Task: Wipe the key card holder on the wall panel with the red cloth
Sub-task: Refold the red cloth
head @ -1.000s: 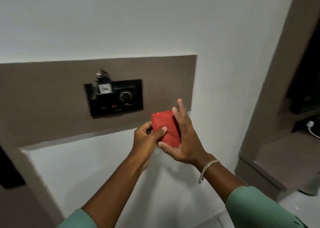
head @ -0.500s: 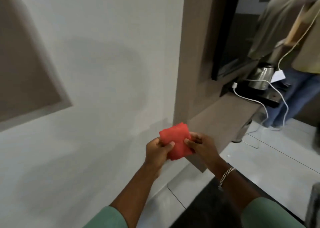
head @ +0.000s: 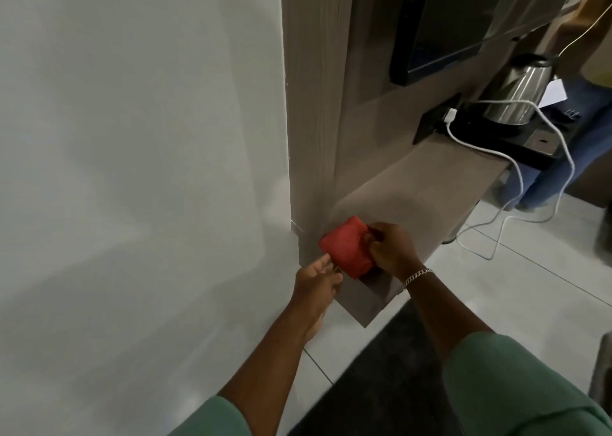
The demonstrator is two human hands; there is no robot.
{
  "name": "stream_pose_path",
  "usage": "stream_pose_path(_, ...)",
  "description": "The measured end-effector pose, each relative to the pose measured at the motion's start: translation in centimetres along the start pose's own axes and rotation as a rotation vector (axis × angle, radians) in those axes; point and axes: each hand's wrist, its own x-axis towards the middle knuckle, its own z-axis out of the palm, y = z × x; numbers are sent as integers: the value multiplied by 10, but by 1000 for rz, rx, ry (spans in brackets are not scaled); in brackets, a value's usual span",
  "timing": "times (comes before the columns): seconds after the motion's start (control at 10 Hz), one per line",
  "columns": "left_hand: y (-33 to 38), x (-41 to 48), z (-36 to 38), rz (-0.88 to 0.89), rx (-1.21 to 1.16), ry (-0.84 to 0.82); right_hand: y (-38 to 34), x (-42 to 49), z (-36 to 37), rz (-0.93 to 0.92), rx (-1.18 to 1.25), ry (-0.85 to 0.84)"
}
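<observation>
The folded red cloth (head: 346, 249) is over the near end of a brown counter (head: 430, 187). My right hand (head: 390, 248) grips its right side. My left hand (head: 318, 281) sits just below and left of the cloth, fingers loosely apart, its fingertips at the cloth's lower edge. The wall panel and the key card holder are out of view.
A white wall (head: 132, 170) fills the left. On the counter's far end stand a steel kettle (head: 516, 91) on a black tray and a white charger with cables (head: 496, 184). A dark screen (head: 440, 21) hangs above. A person in jeans (head: 576, 137) stands far right. A dark mat (head: 381, 386) covers the floor.
The view has swung right, away from the wall panel, to the counter. My hands carried the cloth down to the counter's near end. My left hand has loosened off the cloth.
</observation>
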Motion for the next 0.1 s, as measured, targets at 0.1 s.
stream_pose_path(0.1,4,-1,-12,60,109,61,-4,-3,7,-16,-73,46)
